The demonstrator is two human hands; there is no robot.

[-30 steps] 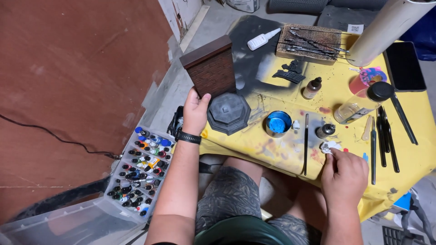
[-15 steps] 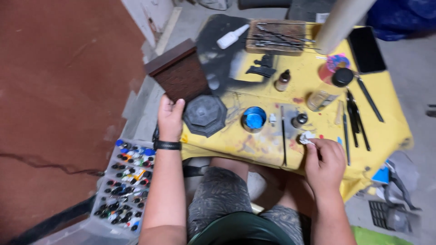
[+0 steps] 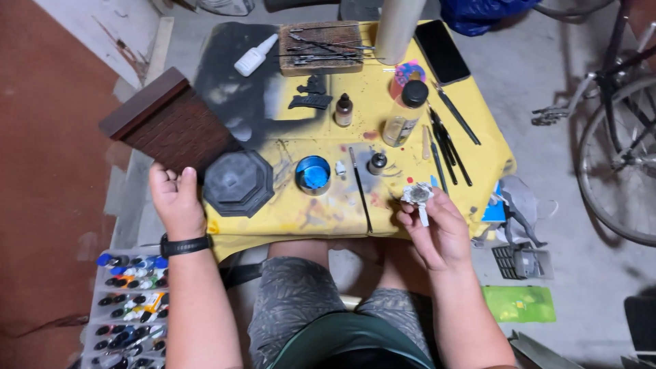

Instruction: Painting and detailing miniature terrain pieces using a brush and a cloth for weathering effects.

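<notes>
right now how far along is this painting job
Done: the dark octagonal base and the small black piece look fully coated. In hand: the right hand pinches a small grey miniature part; the left hand rests beside the base. Left: that part shows no colour, and the brushes lie unused.

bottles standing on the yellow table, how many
3. A small brown dropper bottle stands near the table's middle, a taller clear bottle with a black cap just right of it, and a white squeeze bottle lies at the far left. Others may be hidden.
</notes>
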